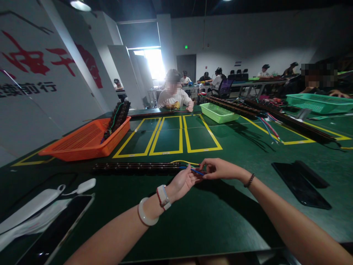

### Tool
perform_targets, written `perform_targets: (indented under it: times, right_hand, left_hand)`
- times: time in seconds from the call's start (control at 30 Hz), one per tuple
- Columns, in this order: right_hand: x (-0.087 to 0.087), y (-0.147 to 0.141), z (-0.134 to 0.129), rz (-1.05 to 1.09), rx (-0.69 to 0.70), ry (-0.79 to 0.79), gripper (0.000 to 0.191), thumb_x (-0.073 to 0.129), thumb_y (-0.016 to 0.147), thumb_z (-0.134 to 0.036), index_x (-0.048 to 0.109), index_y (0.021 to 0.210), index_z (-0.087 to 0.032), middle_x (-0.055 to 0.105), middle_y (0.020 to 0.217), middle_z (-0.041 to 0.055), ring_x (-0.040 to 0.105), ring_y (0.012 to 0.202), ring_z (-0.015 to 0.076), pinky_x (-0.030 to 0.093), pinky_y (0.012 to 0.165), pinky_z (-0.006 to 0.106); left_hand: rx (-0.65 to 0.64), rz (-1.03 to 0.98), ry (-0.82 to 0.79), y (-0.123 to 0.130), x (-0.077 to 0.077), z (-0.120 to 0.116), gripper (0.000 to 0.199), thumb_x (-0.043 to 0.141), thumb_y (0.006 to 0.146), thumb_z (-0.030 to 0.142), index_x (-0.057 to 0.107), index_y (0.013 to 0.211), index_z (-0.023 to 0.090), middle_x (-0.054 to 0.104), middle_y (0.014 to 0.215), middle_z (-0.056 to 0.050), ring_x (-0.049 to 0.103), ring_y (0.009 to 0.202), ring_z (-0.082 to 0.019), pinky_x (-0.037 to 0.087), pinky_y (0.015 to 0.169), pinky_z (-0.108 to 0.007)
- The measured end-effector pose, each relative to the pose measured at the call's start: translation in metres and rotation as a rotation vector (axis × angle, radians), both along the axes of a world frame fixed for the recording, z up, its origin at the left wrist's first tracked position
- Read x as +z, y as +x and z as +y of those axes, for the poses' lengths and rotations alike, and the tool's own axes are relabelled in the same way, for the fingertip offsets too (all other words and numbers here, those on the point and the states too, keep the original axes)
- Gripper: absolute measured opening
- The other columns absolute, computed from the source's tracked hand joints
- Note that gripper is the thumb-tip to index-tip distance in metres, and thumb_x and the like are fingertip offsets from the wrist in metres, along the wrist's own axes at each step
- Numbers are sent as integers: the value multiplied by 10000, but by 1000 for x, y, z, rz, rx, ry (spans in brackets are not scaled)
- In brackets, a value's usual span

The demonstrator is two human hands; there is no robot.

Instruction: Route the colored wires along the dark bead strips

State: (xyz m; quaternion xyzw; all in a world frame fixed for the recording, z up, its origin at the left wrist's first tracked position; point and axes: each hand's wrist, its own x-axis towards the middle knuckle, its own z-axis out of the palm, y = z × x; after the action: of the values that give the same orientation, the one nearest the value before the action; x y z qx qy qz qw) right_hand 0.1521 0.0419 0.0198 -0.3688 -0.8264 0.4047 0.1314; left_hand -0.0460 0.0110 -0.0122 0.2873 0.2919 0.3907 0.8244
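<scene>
On our green table (176, 237), nearer us than the yellow outlines (166, 152), lies a dark strip (138, 168). Our left hand (182, 184) is palm up, its grip unclear; our right hand (220, 169) pinches the strip's blue wire (196, 172).

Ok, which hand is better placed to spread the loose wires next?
Probably the right: the right hand is curled in at the far end of the blue wire and yellow wire. The left hand lies palm up, nearer the dark strips.
</scene>
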Motion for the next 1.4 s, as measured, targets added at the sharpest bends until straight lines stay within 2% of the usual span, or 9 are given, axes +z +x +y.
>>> perform_targets:
  times: [0.1, 0.2, 0.33, 0.47, 0.7, 0.9, 1.1, 1.2, 1.4]
  right_hand:
    - [1, -1, -1, -47, -3, 54, 318, 607, 774, -261, 579, 1079, -175, 593, 675, -25, 515, 566, 106, 372, 510, 203]
    - [3, -1, -1, -92, -44, 144, 290, 569, 782, -219, 624, 1063, -169, 603, 647, -21, 514, 546, 106, 368, 511, 206]
    - [3, 0, 3, -131, -104, 300, 252, 539, 795, -209, 690, 991, -163, 664, 733, 28, 556, 599, 125, 386, 554, 223]
    - [-3, -1, 4, -197, -37, 349, 227, 565, 795, -237, 713, 961, -187, 685, 783, 36, 572, 621, 134, 380, 562, 221]
    - [-5, -10, -2, -416, -24, 505, 142, 574, 756, -190, 712, 786, -204, 633, 610, 6, 511, 523, 111, 267, 477, 211]
    - [-7, -14, -5, -573, 0, 572, 126, 568, 764, -200, 686, 717, -199, 643, 644, 30, 542, 569, 136, 238, 485, 224]
    - [-13, -8, 0, -456, 4, 540, 112, 592, 756, -215, 699, 780, -235, 666, 732, 29, 575, 646, 166, 301, 522, 232]
    - [-14, -4, 6, -311, -25, 475, 124, 601, 788, -282, 707, 836, -239, 674, 777, 25, 584, 684, 167, 360, 577, 242]
    - [-23, -2, 15, 37, -254, 475, 257, 544, 860, -387, 687, 848, -174, 649, 780, 41, 569, 705, 151, 407, 635, 250]
  left_hand:
    - [12, 14, 0, -1, -2, 1, 443, 327, 936, 395, 572, 1011, 34, 637, 1021, -201, 613, 978, -215, 417, 950, -385]
    - [-39, 66, 34, -1, -4, 1, 475, 331, 930, 422, 576, 1022, 26, 635, 1035, -214, 614, 984, -220, 406, 966, -398]
    - [-156, 178, 204, 0, -6, -3, 468, 401, 905, 439, 613, 984, 29, 641, 1033, -223, 627, 952, -229, 419, 949, -413]
    - [-211, 258, 330, 1, -9, -5, 460, 438, 886, 446, 650, 910, 39, 665, 964, -208, 643, 885, -227, 455, 891, -402]
    - [-204, 278, 334, 1, -7, -6, 424, 446, 885, 423, 649, 903, 50, 670, 953, -198, 646, 873, -219, 470, 869, -386]
    - [-226, 264, 347, 1, -4, -6, 424, 438, 888, 422, 644, 913, 52, 670, 948, -188, 641, 892, -223, 469, 873, -387]
    - [-241, 288, 374, 0, 0, -8, 454, 432, 884, 451, 651, 918, 55, 665, 969, -191, 634, 901, -224, 459, 876, -386]
    - [-248, 278, 390, -1, -2, -8, 451, 428, 885, 454, 648, 920, 61, 660, 989, -194, 626, 930, -231, 449, 885, -394]
    - [-272, 317, 413, 0, -3, -8, 444, 419, 884, 456, 643, 885, 73, 673, 925, -170, 636, 872, -215, 464, 828, -365]
